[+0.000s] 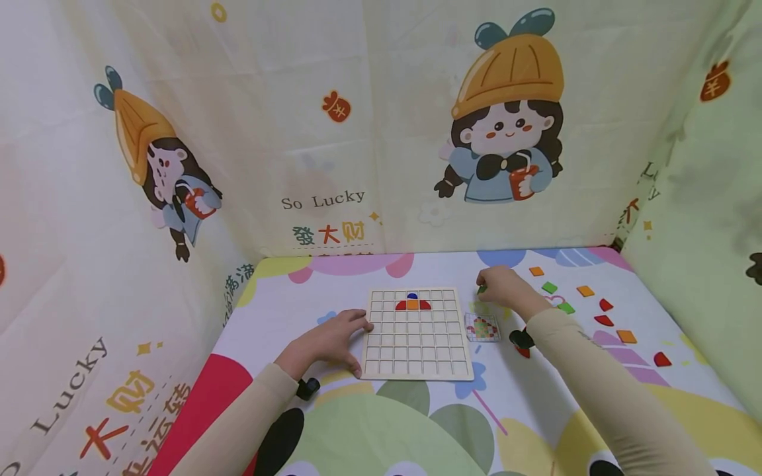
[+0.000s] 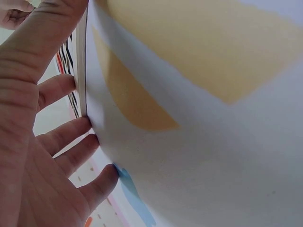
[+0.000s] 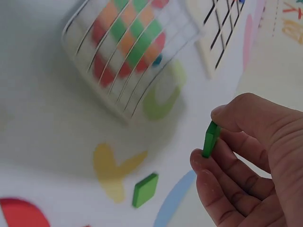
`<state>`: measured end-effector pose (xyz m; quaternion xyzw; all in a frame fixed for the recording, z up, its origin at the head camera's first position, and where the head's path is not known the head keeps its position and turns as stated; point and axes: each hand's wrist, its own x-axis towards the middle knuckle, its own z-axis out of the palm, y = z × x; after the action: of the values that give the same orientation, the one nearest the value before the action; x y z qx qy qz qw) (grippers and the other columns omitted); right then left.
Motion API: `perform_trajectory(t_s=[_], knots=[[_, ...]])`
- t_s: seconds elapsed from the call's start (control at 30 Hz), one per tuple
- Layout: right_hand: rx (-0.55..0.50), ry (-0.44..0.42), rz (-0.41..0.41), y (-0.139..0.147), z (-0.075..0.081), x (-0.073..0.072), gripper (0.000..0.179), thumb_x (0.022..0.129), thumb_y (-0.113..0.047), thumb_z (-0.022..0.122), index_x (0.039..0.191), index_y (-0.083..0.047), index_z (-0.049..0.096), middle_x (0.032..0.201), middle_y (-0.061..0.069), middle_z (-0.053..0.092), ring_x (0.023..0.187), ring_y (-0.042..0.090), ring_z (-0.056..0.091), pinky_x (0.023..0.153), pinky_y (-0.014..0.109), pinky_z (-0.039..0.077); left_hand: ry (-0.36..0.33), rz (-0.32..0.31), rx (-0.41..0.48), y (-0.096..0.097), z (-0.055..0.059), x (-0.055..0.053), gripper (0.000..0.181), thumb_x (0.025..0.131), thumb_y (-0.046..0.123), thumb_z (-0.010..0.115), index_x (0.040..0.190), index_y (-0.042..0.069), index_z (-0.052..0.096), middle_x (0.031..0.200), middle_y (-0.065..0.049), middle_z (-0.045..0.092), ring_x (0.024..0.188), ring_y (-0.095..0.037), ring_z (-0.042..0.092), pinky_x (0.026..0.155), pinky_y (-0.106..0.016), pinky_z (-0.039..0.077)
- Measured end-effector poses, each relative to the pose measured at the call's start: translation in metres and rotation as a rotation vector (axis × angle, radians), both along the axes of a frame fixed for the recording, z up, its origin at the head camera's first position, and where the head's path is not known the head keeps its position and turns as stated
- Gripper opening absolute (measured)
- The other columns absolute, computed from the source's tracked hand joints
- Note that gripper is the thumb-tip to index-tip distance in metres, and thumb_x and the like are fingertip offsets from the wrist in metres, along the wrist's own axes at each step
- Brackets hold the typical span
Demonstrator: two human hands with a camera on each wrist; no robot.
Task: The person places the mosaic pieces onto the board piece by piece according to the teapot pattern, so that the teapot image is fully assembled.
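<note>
Head view shows my right grip (image 1: 512, 289) pinching a green tile (image 3: 211, 139) near the desk's (image 1: 333, 287) far edge, beyond the pattern card (image 1: 483, 328); my left grip (image 1: 326, 342), fingers spread, touches the grid board's (image 1: 417, 351) left edge.

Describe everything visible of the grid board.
The grid board is a pale, thin, squarish panel, wood-like in look, with lines marking square cells inside a plain border. It lies flat on the patterned cloth. Toward its far edge sit a blue piece, an orange piece and two red pieces flanking the orange. The left hand touches its left edge.
</note>
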<state>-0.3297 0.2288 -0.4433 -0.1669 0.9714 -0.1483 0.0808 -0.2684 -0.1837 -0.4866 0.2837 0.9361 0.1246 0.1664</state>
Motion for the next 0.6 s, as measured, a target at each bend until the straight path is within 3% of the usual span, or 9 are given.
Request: perform_trajectory(t_s=[0.37,0.6], knots=[[-0.029,0.040,0.084,-0.030,-0.006,0.001,0.025,0.085,-0.007,0.074,0.108,0.002,0.071,0.100,0.013,0.072,0.094,0.029,0.067,0.088,0.046,0.056,0.009,-0.011,-0.004,0.000,-0.002,0.000,0.093,0.063,0.057,0.095,0.141,0.024,0.056,0.165,-0.011,0.034,0.152,-0.033,0.034,0.118,-0.049,0.040],[-0.046,0.016,0.081,-0.046,-0.008,0.003,0.026,0.087,-0.008,0.074,0.111,0.001,0.070,0.103,0.012,0.072,0.098,0.029,0.066,0.091,0.047,0.055,0.010,-0.018,0.005,0.000,0.001,0.001,0.093,0.063,0.056,0.096,0.140,0.021,0.057,0.164,-0.013,0.036,0.151,-0.035,0.035,0.117,-0.051,0.040]])
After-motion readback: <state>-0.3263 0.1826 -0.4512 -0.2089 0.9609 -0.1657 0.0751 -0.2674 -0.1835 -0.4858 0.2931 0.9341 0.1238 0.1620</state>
